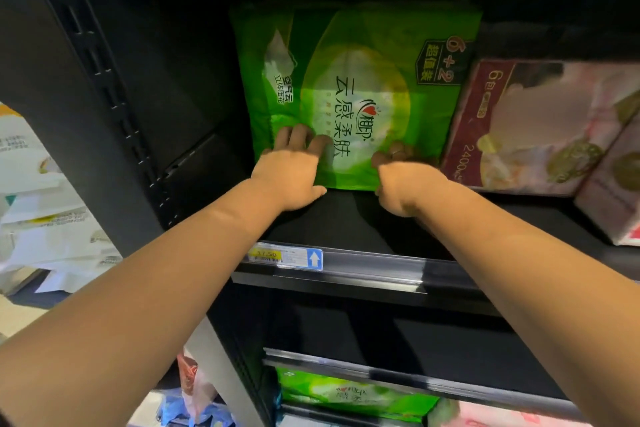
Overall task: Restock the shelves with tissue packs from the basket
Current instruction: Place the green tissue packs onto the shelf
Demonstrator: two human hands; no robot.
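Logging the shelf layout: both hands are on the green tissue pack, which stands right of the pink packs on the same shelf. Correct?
Not quite. The head view shows the green tissue pack standing left of the pink packs, not right. The left hand and right hand are indeed both on it, and the shelf is the same.
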